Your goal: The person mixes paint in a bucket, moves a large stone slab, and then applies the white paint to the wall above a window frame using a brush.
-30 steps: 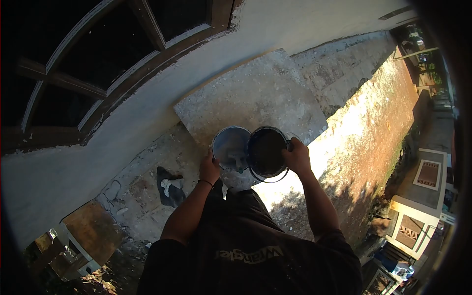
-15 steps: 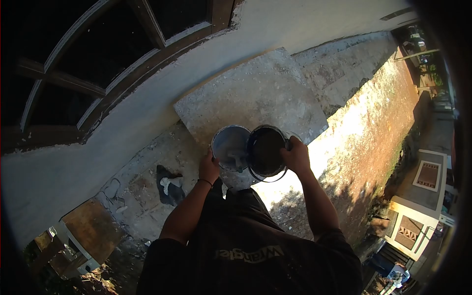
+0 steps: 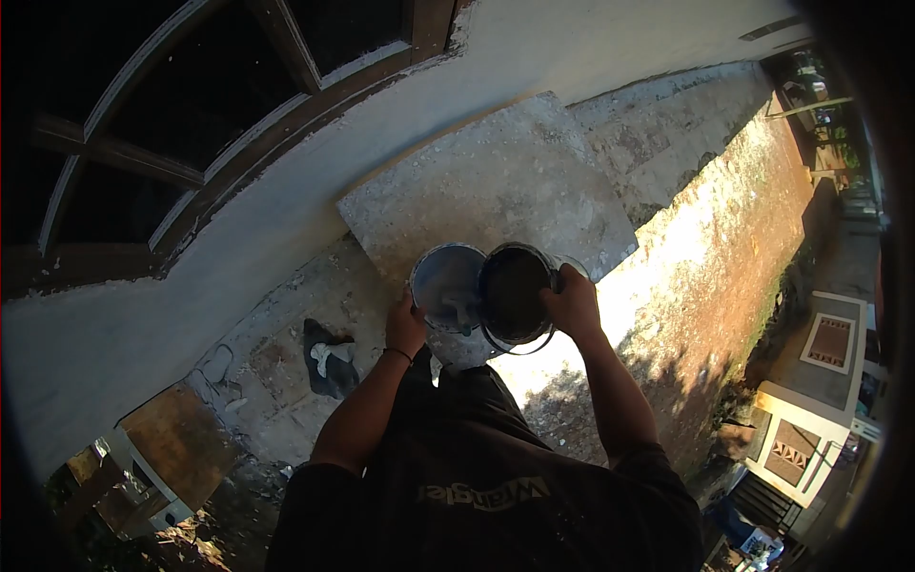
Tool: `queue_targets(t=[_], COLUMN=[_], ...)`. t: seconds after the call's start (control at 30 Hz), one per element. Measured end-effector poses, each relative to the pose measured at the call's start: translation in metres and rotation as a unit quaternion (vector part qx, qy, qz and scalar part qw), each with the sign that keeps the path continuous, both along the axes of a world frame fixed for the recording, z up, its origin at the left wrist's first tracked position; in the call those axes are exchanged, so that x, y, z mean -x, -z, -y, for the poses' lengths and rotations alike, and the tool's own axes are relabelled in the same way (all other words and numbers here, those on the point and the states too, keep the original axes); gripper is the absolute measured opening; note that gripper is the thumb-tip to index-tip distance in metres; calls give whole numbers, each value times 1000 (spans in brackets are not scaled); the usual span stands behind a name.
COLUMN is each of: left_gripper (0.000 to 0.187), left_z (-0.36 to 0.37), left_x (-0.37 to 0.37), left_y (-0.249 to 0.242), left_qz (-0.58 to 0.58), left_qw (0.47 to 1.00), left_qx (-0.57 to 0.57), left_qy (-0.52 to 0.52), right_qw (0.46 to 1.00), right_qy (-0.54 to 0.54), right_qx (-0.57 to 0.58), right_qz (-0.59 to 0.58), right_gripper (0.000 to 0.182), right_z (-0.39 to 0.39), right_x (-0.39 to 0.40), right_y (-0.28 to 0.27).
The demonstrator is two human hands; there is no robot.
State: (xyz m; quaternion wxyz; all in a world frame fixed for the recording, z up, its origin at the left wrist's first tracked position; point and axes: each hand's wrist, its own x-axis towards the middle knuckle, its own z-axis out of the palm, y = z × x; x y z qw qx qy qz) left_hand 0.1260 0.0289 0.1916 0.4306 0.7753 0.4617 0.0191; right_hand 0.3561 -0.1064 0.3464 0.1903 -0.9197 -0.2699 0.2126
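Observation:
Two round buckets are side by side with their rims touching, in front of my body. My left hand (image 3: pixel 406 324) is closed on the rim of the left bucket (image 3: pixel 443 272), which has a grey inside with a greyish lump near its lower edge. My right hand (image 3: pixel 572 303) grips the rim of the right bucket (image 3: pixel 516 291), which is dark inside, with its curved handle hanging at the near side. Behind both buckets lies a large pale, speckled board (image 3: pixel 477 186). What the dark bucket contains cannot be made out.
A pale wall (image 3: pixel 315 181) with a wooden-framed window (image 3: pixel 143 157) runs along the left. A dark cloth with a white piece (image 3: pixel 332 360) lies on the ground at left. A brown-topped box (image 3: pixel 181 443) stands lower left. Another person (image 3: pixel 758 539) is at lower right.
The other person at lower right has shifted slightly. My hands and both buckets hold almost the same positions.

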Motion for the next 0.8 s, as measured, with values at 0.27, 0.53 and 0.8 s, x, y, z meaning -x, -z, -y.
queue_targets(t=[0.27, 0.53, 0.8], left_gripper=[49, 56, 58], left_z=[1, 3, 3], left_x=[1, 4, 4], left_y=[6, 18, 18], left_qz=[9, 34, 35], left_qw=[1000, 999, 998], left_qx=[-4, -39, -46], left_qy=[-6, 7, 6], right_qw=[1000, 1000, 1000], right_qy=[2, -1, 7], right_qx=[-1, 6, 16], right_qz=[-12, -20, -18], right_gripper=[27, 27, 28], right_z=[-2, -6, -8], right_x=[2, 4, 6], right_y=[-3, -5, -8])
